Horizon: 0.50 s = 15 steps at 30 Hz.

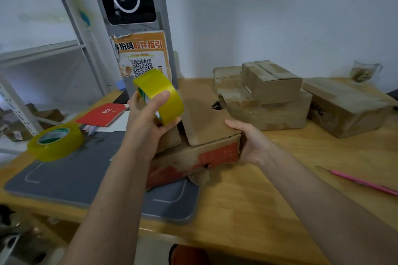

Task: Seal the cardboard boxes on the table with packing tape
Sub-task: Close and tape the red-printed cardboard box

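My left hand [146, 118] grips a yellow roll of packing tape [160, 94], held up above the left end of a worn cardboard box with red print [193, 157]. The box lies partly on a grey mat, and its top flap [204, 114] is raised and not flat. My right hand [249, 142] holds the box's right end, thumb on the upper edge and fingers down the side. A second yellow tape roll [56, 142] lies flat on the mat's left corner.
Behind stand more boxes: a small box [271, 82] stacked on a wide flat box [269, 112], and another box [346, 107] to the right. A pink tool [364, 183], a glass cup [364, 73], a red booklet [103, 114], the grey mat [71, 172] and a kiosk stand [133, 28] are nearby.
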Tool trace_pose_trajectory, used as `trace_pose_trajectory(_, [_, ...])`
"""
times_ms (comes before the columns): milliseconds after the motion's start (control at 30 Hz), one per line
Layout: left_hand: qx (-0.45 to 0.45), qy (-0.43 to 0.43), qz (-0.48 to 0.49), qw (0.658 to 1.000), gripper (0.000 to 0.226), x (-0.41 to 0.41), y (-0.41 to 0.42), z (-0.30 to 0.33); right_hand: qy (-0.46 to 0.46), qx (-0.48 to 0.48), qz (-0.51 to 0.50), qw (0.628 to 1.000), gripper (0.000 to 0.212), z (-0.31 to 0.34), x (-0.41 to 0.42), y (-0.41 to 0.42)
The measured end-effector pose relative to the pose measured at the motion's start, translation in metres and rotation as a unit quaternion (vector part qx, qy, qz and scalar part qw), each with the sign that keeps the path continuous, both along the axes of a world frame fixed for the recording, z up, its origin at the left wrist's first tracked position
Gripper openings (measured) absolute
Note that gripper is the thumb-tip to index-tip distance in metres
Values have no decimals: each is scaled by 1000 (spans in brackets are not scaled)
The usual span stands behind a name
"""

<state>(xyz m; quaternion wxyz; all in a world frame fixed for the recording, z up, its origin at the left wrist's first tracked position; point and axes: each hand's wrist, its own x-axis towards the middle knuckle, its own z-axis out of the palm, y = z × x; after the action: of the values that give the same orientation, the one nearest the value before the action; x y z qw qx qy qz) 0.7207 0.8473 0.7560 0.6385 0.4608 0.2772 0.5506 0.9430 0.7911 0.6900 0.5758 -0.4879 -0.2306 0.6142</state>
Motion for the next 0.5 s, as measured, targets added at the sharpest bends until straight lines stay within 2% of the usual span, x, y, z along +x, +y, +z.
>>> trace_pose_trajectory(333, [-26,-17,-58,998,83,47,-69,16,-12,-13,-54,998,46,4,45,-96])
trace_pose_trajectory(500, [-12,-2,-92,996,77,67,-98,17,-60,-40,-75,995,59,14,81,-141])
